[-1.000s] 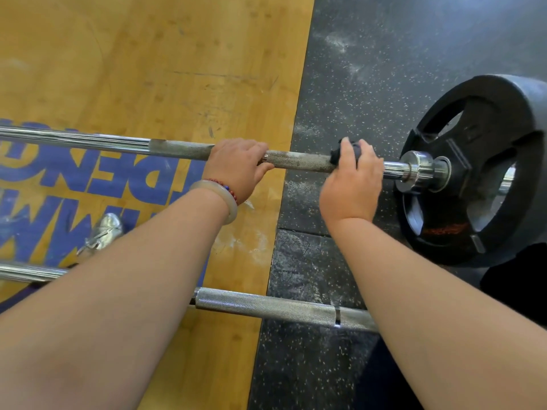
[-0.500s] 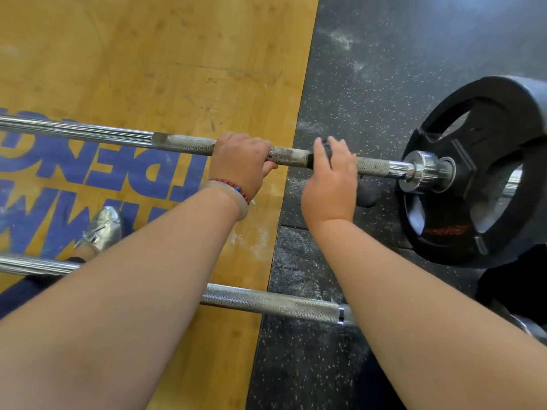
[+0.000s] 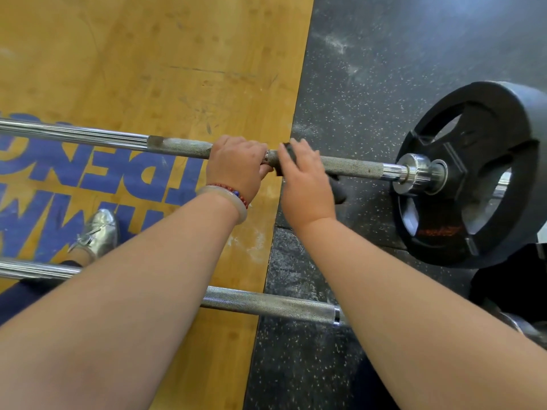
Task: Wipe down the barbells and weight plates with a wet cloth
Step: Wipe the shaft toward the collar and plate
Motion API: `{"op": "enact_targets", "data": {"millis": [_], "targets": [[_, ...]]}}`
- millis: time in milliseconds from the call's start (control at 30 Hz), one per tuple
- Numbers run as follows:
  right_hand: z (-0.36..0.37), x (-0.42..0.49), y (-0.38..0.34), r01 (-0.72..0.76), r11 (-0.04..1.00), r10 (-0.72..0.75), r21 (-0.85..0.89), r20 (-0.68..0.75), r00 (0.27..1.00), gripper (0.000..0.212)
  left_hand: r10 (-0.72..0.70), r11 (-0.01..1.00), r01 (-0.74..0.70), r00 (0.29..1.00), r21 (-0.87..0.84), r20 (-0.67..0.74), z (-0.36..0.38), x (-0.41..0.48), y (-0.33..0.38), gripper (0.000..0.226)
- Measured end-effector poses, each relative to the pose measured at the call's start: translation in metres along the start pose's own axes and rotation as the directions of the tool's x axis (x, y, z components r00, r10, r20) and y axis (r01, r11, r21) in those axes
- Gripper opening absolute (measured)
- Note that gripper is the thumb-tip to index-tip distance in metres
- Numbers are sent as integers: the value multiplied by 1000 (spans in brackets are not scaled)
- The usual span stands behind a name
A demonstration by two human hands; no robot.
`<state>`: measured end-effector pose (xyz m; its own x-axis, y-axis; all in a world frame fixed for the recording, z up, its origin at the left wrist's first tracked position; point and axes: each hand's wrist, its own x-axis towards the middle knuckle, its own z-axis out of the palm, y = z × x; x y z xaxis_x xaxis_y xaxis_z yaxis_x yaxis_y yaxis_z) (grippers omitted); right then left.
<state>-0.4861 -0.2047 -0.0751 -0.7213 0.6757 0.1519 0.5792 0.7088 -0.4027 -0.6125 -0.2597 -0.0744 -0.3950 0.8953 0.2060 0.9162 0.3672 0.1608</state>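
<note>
A steel barbell [image 3: 352,166] runs left to right across the floor, its knurled shaft dusted with chalk. A black weight plate [image 3: 485,173] sits on its right sleeve. My left hand [image 3: 236,167] grips the shaft near the middle. Right beside it, my right hand [image 3: 305,184] holds a dark cloth [image 3: 285,161] wrapped round the shaft; most of the cloth is hidden under my fingers, with a bit hanging below. A second barbell [image 3: 266,304] lies nearer to me, partly covered by my forearms.
The bars cross a wooden platform [image 3: 148,54] with blue lettering on the left and black speckled rubber flooring [image 3: 399,54] on the right. A silver shoe [image 3: 97,232] stands between the two bars at the left. Chalk dust marks the floor.
My right hand has slid the cloth leftward along the shaft, from close to the plate's collar to right beside my left hand. The left hand keeps its grip.
</note>
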Motion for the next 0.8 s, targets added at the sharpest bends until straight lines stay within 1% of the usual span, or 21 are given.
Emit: {"op": "enact_targets", "data": {"millis": [67, 100, 133, 167, 200, 233, 267, 300, 333, 400, 467, 533, 600, 667, 733, 800], "targets": [[5, 2, 7, 108, 994, -108, -17, 15, 994, 58, -5, 1000, 5, 1000, 2, -19, 1, 0, -1, 20], [5, 1, 17, 135, 989, -134, -59, 21, 991, 58, -5, 1000, 5, 1000, -9, -18, 0, 0, -1, 22], [2, -2, 27, 125, 987, -124, -97, 11, 992, 58, -7, 1000, 7, 1000, -15, -1, -1, 0, 0, 24], [-3, -6, 35, 65, 991, -68, -114, -26, 997, 57, -10, 1000, 11, 1000, -18, 16, -2, 1, 0, 26], [-7, -9, 39, -31, 994, 23, -106, -75, 997, 56, -15, 1000, 15, 1000, -17, 22, -1, 1, 0, 27], [-9, -12, 39, -135, 987, 126, -91, -100, 987, 57, -21, 1000, 22, 1000, -15, 23, -1, 1, 0, 28], [-8, -13, 36, -206, 975, 197, -83, -105, 975, 59, -24, 1000, 24, 1000, -15, 18, -1, 1, 0, 27], [-6, -13, 31, -218, 973, 209, -78, -108, 972, 60, -26, 1000, 26, 1000, -14, 11, -1, 1, 0, 27], [-3, -10, 25, -176, 982, 168, -73, -94, 981, 60, -29, 999, 29, 1000, -14, 4, -1, 2, 0, 26], [2, -3, 13, -18, 998, 18, -59, -8, 1000, 61, -17, 1000, 17, 1000, -7, 6, 0, 2, -1, 24], [3, 0, 14, 115, 991, -112, -68, 44, 993, 60, -8, 1000, 8, 1000, 14, 17, 0, 3, -2, 22], [3, 0, 28, 208, 969, -202, -131, 55, 978, 63, -8, 1000, 8, 999, 13, 32, -1, 3, -3, 24], [-2, -10, 47, 240, 950, -233, -198, 59, 971, 66, -4, 1000, 4, 999, 3, 45, -1, 3, -3, 24], [-8, -21, 61, 216, 946, -216, -240, 28, 976, 67, 28, 999, -28, 999, 16, 27, -1, 2, -4, 22], [-10, -25, 61, 197, 948, -201, -251, 13, 980, 70, 78, 997, -78, 997, 20, 4, 2, 1, -7, 21], [-4, -19, 49, 232, 945, -227, -231, 45, 973, 70, 87, 996, -87, 996, 20, -13, 6, 0, -10, 24]]}}
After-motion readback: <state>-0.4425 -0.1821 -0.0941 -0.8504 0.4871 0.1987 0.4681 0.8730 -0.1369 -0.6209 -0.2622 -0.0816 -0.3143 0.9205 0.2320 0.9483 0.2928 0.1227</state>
